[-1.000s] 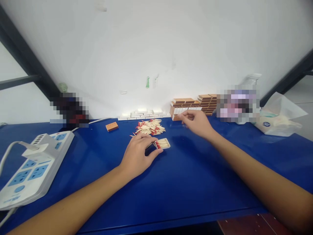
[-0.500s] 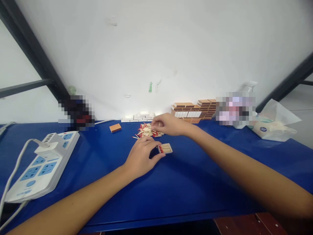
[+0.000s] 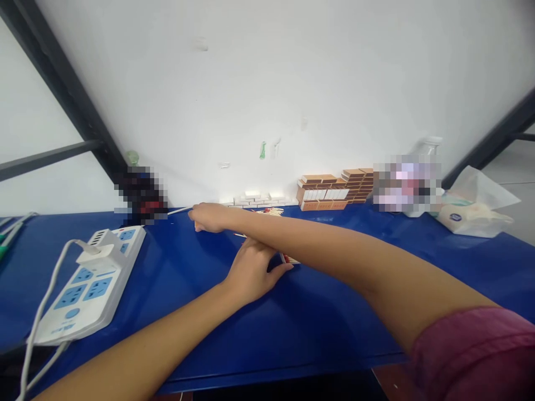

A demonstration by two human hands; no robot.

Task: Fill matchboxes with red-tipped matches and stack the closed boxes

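Note:
My right hand reaches across to the left, its fingers closed around the orange-brown matchbox sleeve; only a sliver of the sleeve shows. Lower down, my left hand rests on the table with thumb and fingers about the small matchbox tray. Red-headed matches lie in that tray, mostly covered by my right forearm. Behind the forearm, a pile of loose matches is largely hidden.
White tray boxes are stacked along the wall. Matchboxes stand in stacks to their right. A power strip with a white cable lies at left, and a tissue pack at right on the blue table.
My right hand has left the match pile and moved left to the matchbox sleeve. My left hand stays at the tray, and the view has shifted slightly.

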